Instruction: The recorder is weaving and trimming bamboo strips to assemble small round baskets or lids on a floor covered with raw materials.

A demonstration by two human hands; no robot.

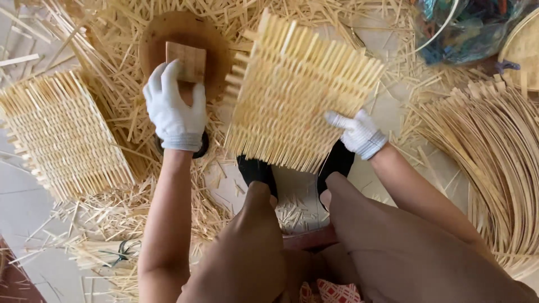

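Woven bamboo panel (297, 92): held tilted above the floor (387, 112), gripped at its lower right edge by the gloved right hand (359, 133). Long axis taken as running lower left to upper right; loose slat ends point toward the knees. Left hand (175, 109): closed on a small wooden block (187, 60) over the round wooden stump (185, 42). Step judged: tamping slats; block must be brought squarely against the edge.

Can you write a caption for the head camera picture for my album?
Gloved right hand holds a woven bamboo mat; left hand grips a wooden block.
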